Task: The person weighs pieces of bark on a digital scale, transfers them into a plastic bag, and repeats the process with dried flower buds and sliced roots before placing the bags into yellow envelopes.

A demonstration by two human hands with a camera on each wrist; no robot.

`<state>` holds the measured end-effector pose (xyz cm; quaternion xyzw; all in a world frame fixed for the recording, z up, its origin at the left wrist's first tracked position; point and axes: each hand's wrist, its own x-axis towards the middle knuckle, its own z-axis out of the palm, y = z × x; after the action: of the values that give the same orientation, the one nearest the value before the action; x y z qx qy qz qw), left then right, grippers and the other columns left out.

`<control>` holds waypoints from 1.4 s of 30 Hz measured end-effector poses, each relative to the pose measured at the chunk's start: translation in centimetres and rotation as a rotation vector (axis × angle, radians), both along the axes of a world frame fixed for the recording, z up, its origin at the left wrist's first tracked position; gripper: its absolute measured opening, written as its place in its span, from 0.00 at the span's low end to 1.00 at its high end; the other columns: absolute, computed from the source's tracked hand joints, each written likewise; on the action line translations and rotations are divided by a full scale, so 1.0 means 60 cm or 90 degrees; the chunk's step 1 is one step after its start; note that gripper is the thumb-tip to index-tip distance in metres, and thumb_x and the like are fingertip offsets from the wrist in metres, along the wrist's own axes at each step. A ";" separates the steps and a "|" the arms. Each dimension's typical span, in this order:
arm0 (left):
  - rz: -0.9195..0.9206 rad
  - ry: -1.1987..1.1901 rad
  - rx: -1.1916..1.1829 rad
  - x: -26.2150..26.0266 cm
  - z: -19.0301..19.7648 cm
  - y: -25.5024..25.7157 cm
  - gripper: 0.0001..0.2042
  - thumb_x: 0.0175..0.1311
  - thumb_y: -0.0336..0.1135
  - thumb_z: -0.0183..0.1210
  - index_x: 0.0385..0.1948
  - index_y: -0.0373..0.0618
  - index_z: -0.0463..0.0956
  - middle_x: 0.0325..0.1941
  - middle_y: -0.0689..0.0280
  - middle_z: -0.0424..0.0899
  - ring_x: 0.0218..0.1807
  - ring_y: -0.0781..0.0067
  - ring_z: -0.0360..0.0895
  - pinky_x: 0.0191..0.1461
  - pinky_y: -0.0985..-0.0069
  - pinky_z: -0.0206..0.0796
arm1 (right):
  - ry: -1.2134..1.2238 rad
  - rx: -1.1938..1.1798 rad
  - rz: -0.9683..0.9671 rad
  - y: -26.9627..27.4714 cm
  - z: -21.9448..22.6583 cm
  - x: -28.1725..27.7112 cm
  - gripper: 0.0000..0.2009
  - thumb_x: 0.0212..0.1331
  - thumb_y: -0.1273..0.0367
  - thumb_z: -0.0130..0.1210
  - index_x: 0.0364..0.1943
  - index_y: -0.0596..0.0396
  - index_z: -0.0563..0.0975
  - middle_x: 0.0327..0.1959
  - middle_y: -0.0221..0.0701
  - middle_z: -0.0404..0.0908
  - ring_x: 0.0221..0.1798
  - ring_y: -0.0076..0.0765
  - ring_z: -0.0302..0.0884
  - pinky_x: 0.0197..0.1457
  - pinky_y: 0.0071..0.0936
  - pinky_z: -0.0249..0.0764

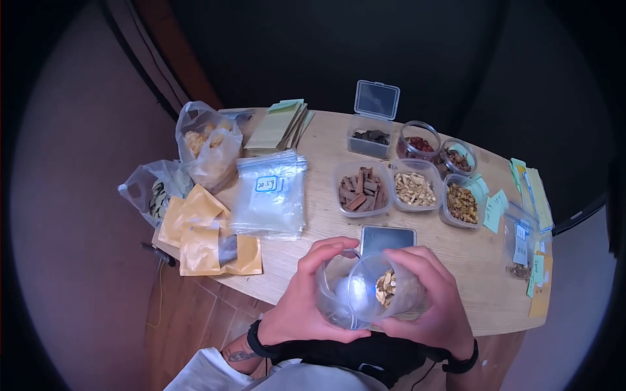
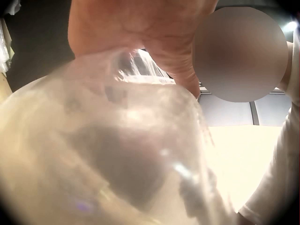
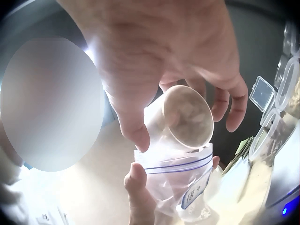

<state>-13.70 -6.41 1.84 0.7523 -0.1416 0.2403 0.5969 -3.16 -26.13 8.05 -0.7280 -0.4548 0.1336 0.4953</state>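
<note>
My left hand (image 1: 293,300) holds a clear zip bag (image 3: 164,183) by its mouth, thumb on one side and fingers on the other. The bag has blue zip lines and a handwritten label. With the right hand (image 1: 433,296) I grip a translucent cup (image 3: 187,117) between thumb and fingers, tilted on its side against the bag's mouth. Pale dried slices (image 1: 386,289) show inside the cup. In the left wrist view, the blurred bag (image 2: 117,159) hangs below the left palm (image 2: 131,28). Whether any slices lie in the bag, I cannot tell.
Behind the hands lies a dark-topped flat device (image 1: 388,239). Tubs of bark pieces (image 1: 362,190), slices (image 1: 415,189) and other dried goods stand beyond. At left are stacked clear bags (image 1: 270,205), brown packets (image 1: 218,251) and plastic carrier bags (image 1: 212,153); labelled packets (image 1: 521,241) lie right.
</note>
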 end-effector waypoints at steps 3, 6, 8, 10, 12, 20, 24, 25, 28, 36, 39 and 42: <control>-0.005 -0.033 -0.015 0.004 -0.005 -0.004 0.56 0.35 0.38 0.82 0.69 0.53 0.50 0.68 0.48 0.63 0.66 0.52 0.66 0.68 0.57 0.62 | 0.025 -0.035 -0.005 0.010 0.027 -0.002 0.35 0.36 0.70 0.74 0.58 0.54 0.77 0.54 0.36 0.71 0.51 0.39 0.75 0.55 0.33 0.74; -0.001 -0.060 -0.036 0.005 -0.011 -0.005 0.56 0.35 0.37 0.82 0.69 0.53 0.50 0.68 0.48 0.63 0.68 0.51 0.64 0.69 0.57 0.61 | 0.023 -0.074 0.024 0.020 0.037 0.005 0.35 0.35 0.70 0.74 0.58 0.52 0.78 0.53 0.35 0.70 0.51 0.38 0.75 0.53 0.32 0.75; -0.007 -0.063 -0.066 0.004 -0.021 -0.008 0.56 0.35 0.36 0.82 0.69 0.53 0.50 0.69 0.48 0.62 0.70 0.50 0.61 0.69 0.57 0.60 | 0.029 -0.106 0.034 0.027 0.051 0.002 0.35 0.36 0.69 0.74 0.58 0.53 0.78 0.53 0.37 0.70 0.51 0.38 0.75 0.52 0.32 0.76; -0.008 -0.071 -0.073 0.002 -0.023 -0.008 0.56 0.35 0.36 0.82 0.69 0.53 0.50 0.69 0.47 0.62 0.71 0.50 0.61 0.70 0.57 0.59 | 0.021 -0.131 0.054 0.032 0.058 0.003 0.34 0.37 0.68 0.74 0.58 0.54 0.78 0.53 0.38 0.72 0.52 0.39 0.76 0.51 0.32 0.76; -0.011 -0.083 -0.079 0.002 -0.024 -0.009 0.56 0.35 0.36 0.82 0.69 0.54 0.49 0.69 0.47 0.61 0.71 0.49 0.60 0.70 0.56 0.59 | -0.003 -0.147 0.088 0.039 0.065 0.011 0.34 0.38 0.66 0.73 0.57 0.55 0.78 0.52 0.40 0.74 0.52 0.40 0.77 0.51 0.32 0.76; 0.009 -0.117 -0.012 0.000 -0.020 0.001 0.61 0.31 0.39 0.84 0.70 0.57 0.45 0.68 0.42 0.60 0.70 0.49 0.62 0.67 0.56 0.61 | -0.077 -0.266 0.173 0.071 0.094 0.013 0.35 0.39 0.64 0.70 0.59 0.55 0.75 0.50 0.41 0.79 0.54 0.46 0.75 0.58 0.35 0.72; 0.009 -0.126 -0.006 -0.002 -0.023 0.008 0.61 0.33 0.41 0.84 0.70 0.58 0.45 0.68 0.40 0.60 0.69 0.47 0.62 0.67 0.53 0.62 | -0.111 -0.325 0.180 0.089 0.113 0.005 0.34 0.38 0.66 0.69 0.58 0.54 0.75 0.49 0.40 0.79 0.52 0.47 0.73 0.56 0.35 0.72; 0.010 -0.129 0.001 -0.003 -0.024 0.010 0.60 0.33 0.43 0.84 0.70 0.58 0.45 0.68 0.40 0.60 0.69 0.46 0.63 0.67 0.52 0.62 | -0.118 -0.324 0.173 0.089 0.117 0.001 0.33 0.38 0.66 0.69 0.57 0.54 0.75 0.47 0.40 0.79 0.50 0.47 0.73 0.55 0.35 0.72; 0.015 -0.147 0.016 -0.006 -0.029 0.013 0.59 0.35 0.46 0.83 0.70 0.59 0.45 0.68 0.39 0.59 0.68 0.45 0.64 0.65 0.51 0.64 | -0.156 -0.301 0.156 0.090 0.122 -0.015 0.30 0.38 0.67 0.69 0.53 0.54 0.76 0.43 0.39 0.77 0.46 0.47 0.72 0.51 0.35 0.73; 0.052 -0.200 -0.060 -0.011 -0.038 0.000 0.55 0.40 0.40 0.81 0.70 0.59 0.49 0.67 0.41 0.60 0.67 0.45 0.66 0.66 0.54 0.64 | -0.152 -0.129 0.127 0.074 0.115 -0.012 0.32 0.32 0.70 0.72 0.51 0.56 0.77 0.42 0.39 0.77 0.49 0.48 0.76 0.51 0.32 0.75; 0.083 -0.213 -0.027 -0.010 -0.035 -0.001 0.56 0.39 0.43 0.82 0.70 0.61 0.47 0.66 0.40 0.61 0.66 0.44 0.67 0.63 0.54 0.67 | -0.072 -0.108 0.125 0.044 0.135 -0.005 0.34 0.28 0.70 0.75 0.50 0.56 0.77 0.44 0.39 0.77 0.50 0.47 0.79 0.52 0.33 0.75; 0.123 -0.180 0.043 -0.016 -0.034 0.010 0.59 0.36 0.44 0.83 0.69 0.65 0.44 0.64 0.41 0.63 0.65 0.43 0.69 0.60 0.54 0.71 | -0.124 -0.041 0.095 0.024 0.118 0.002 0.42 0.24 0.72 0.76 0.56 0.55 0.74 0.47 0.38 0.76 0.49 0.42 0.80 0.54 0.35 0.76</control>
<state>-14.67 -5.83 -0.21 0.7409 -0.1588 0.3950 0.5194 -3.03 -24.68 15.13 -0.7174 -0.5487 0.1134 0.4139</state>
